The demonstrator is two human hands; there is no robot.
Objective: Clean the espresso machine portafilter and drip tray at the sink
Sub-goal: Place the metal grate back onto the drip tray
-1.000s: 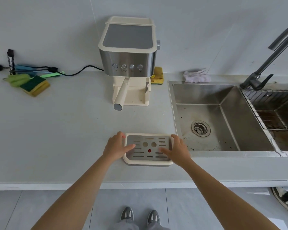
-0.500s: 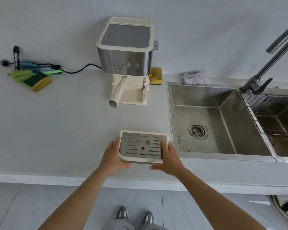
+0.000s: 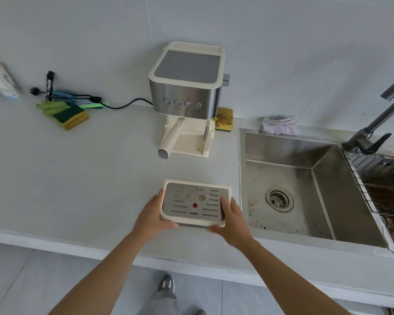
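Note:
The cream drip tray (image 3: pixel 195 204), topped by a slotted metal grate with a red dot, is lifted a little above the counter. My left hand (image 3: pixel 151 215) grips its left side and my right hand (image 3: pixel 231 220) grips its right side, thumbs on top and fingers under. Behind it stands the espresso machine (image 3: pixel 187 87) with the portafilter (image 3: pixel 171 138) locked in, its cream handle pointing toward me. The steel sink (image 3: pixel 305 183) with its round drain lies just to the right of the tray.
A green-and-yellow sponge (image 3: pixel 72 117) and green cloth lie at the back left by the black power cord. Another yellow sponge (image 3: pixel 224 119) sits right of the machine, a white rag (image 3: pixel 279 126) behind the sink. The tap (image 3: pixel 373 130) and a wire rack (image 3: pixel 382 178) stand far right.
Both hands shifted from resting on top of the tray to gripping its sides and lifted it off the counter. The view tilted slightly.

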